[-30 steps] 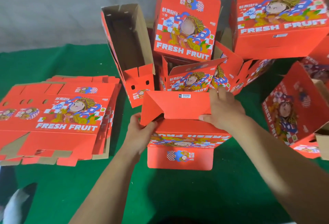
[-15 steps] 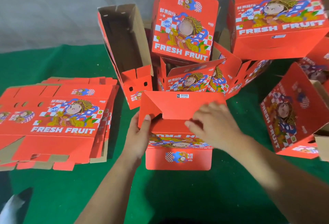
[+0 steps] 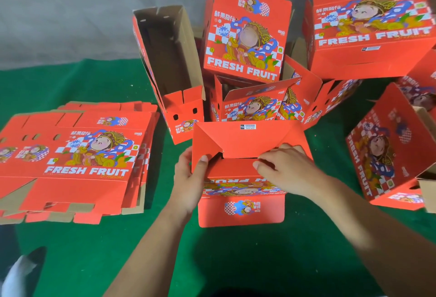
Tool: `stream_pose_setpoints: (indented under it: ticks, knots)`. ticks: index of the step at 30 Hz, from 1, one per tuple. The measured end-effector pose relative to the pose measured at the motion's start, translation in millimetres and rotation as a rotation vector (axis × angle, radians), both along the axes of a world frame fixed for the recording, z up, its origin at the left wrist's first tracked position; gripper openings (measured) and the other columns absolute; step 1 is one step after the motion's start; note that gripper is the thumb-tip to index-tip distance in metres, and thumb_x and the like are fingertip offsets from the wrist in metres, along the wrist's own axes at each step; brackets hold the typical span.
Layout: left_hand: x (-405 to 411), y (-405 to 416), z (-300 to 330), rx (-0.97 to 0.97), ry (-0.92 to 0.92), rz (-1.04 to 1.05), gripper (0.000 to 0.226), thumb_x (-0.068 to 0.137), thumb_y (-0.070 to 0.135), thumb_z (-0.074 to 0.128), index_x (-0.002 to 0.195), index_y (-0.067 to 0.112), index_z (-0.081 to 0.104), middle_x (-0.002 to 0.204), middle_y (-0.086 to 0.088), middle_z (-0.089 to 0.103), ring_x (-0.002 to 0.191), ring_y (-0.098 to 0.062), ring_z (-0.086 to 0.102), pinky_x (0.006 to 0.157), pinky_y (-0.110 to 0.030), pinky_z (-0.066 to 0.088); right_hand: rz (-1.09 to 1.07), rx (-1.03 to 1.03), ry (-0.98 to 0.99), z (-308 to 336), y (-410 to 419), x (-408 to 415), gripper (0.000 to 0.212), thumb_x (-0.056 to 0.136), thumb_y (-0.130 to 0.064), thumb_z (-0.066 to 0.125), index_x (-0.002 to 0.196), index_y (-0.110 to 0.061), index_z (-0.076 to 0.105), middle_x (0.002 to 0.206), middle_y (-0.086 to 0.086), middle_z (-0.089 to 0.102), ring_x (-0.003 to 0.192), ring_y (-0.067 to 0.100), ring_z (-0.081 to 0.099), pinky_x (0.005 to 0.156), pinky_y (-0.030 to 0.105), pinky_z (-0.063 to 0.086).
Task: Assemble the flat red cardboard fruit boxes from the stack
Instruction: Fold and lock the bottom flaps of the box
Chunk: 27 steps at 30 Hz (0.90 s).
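Left hand (image 3: 188, 178) grips box (image 3: 243, 211) flap | right hand (image 3: 285, 169) pinches opposite flap

Red checker-printed boxes (image 3: 245, 37) on green mat (image 3: 94, 261).
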State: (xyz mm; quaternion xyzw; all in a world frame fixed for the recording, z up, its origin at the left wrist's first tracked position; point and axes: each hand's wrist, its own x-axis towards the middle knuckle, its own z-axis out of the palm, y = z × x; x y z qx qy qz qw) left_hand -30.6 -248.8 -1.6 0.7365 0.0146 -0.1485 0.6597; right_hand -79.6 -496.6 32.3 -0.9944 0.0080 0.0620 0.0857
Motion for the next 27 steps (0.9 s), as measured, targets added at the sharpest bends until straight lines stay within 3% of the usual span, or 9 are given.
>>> stream_pose_setpoints:
  ticks: [5, 10, 13, 16, 18, 19, 22, 24, 27]
  knots:
    - [-5.0, 1.3, 0.8, 0.057, -0.149, 0.009, 0.068, 0.090, 0.046, 0.057, 0.153, 0.035, 0.032, 0.154, 0.001, 0.042, 0.144, -0.017, 0.044, 0.120, -0.049, 0.037, 0.132, -0.113, 0.233, 15.0, -4.5, 7.4, 0.055, 0.104, -0.063, 0.019, 0.088, -0.028, 0.059, 0.084, -0.007, 0.067, 0.087, 0.020, 0.063, 0.091, 0.039, 0.044]
    - [10.3, 4.0, 7.5, 0.135, -0.146, -0.072, 0.072, 0.078, 0.029, 0.067, 0.143, 0.037, 0.037, 0.142, -0.004, 0.051, 0.119, -0.019, 0.065, 0.100, -0.054, 0.055, 0.124, -0.170, 0.344, 12.6, 3.8, 17.4, 0.065, 0.104, -0.057, 0.009, 0.134, -0.023, 0.056, 0.132, 0.003, 0.066, 0.116, 0.031, 0.061, 0.103, 0.041, 0.047]
    - [26.1, 3.9, 18.8, 0.320, -0.147, -0.156, 0.095, 0.071, 0.035, 0.075, 0.153, 0.035, 0.027, 0.143, -0.005, 0.050, 0.125, -0.026, 0.060, 0.102, -0.055, 0.053, 0.099, -0.132, 0.336, 8.9, 2.8, 9.9, 0.064, 0.107, -0.056, 0.004, 0.151, -0.028, 0.041, 0.154, 0.000, 0.052, 0.135, 0.028, 0.052, 0.113, 0.044, 0.039]
    - [31.6, 2.3, 22.7, 0.397, -0.191, -0.171, 0.088, 0.087, 0.041, 0.076, 0.158, 0.030, 0.025, 0.145, -0.007, 0.054, 0.130, -0.028, 0.058, 0.108, -0.053, 0.049, 0.133, -0.079, 0.106, 4.0, -3.6, -6.8, 0.063, 0.107, -0.057, 0.014, 0.165, -0.032, 0.015, 0.173, -0.002, 0.016, 0.153, 0.018, 0.030, 0.124, 0.038, 0.024]
    - [31.0, 4.9, 21.1, 0.383, -0.219, -0.184, 0.067, 0.097, 0.044, 0.066, 0.153, 0.031, 0.032, 0.140, -0.005, 0.058, 0.126, -0.028, 0.060, 0.105, -0.054, 0.050, 0.202, 0.004, -0.101, 4.5, -6.6, -15.6, 0.072, 0.105, -0.055, 0.037, 0.166, -0.035, 0.003, 0.174, -0.004, -0.011, 0.157, 0.018, 0.018, 0.127, 0.040, 0.020]
    - [29.6, 6.0, 20.8, 0.385, -0.235, -0.197, 0.058, 0.099, 0.047, 0.061, 0.150, 0.034, 0.036, 0.139, -0.004, 0.059, 0.125, -0.027, 0.061, 0.103, -0.055, 0.051, 0.207, 0.046, -0.167, 5.4, -6.9, -18.1, 0.076, 0.104, -0.055, 0.042, 0.166, -0.035, 0.004, 0.173, -0.006, -0.011, 0.158, 0.020, 0.013, 0.128, 0.046, 0.020]
    - [24.0, 6.7, 20.5, 0.498, -0.302, -0.193, 0.050, 0.103, 0.057, 0.045, 0.146, 0.033, 0.040, 0.137, -0.004, 0.062, 0.119, -0.031, 0.064, 0.099, -0.054, 0.052, 0.090, 0.036, -0.326, 4.8, -7.6, -17.2, 0.063, 0.103, -0.058, 0.038, 0.161, -0.034, 0.031, 0.168, -0.001, 0.018, 0.154, 0.024, 0.016, 0.123, 0.054, 0.019]
    - [20.1, 6.9, 22.8, 0.628, -0.347, -0.095, 0.055, 0.105, 0.060, 0.029, 0.136, 0.021, 0.052, 0.126, -0.012, 0.068, 0.114, -0.039, 0.064, 0.096, -0.054, 0.052, -0.096, 0.027, -0.319, 4.6, -9.9, -10.9, 0.055, 0.103, -0.059, 0.040, 0.154, -0.041, 0.042, 0.166, 0.002, 0.020, 0.153, 0.029, 0.016, 0.121, 0.055, 0.015]
    - [22.2, 9.3, 24.3, 0.623, -0.329, 0.002, 0.054, 0.109, 0.050, 0.025, 0.101, 0.009, 0.058, 0.100, -0.019, 0.069, 0.098, -0.045, 0.063, 0.089, -0.054, 0.051, -0.345, 0.158, -0.099, 5.8, -14.6, 3.3, 0.075, 0.094, -0.066, 0.054, 0.158, -0.038, 0.027, 0.167, 0.006, 0.007, 0.152, 0.037, 0.017, 0.119, 0.054, 0.025]
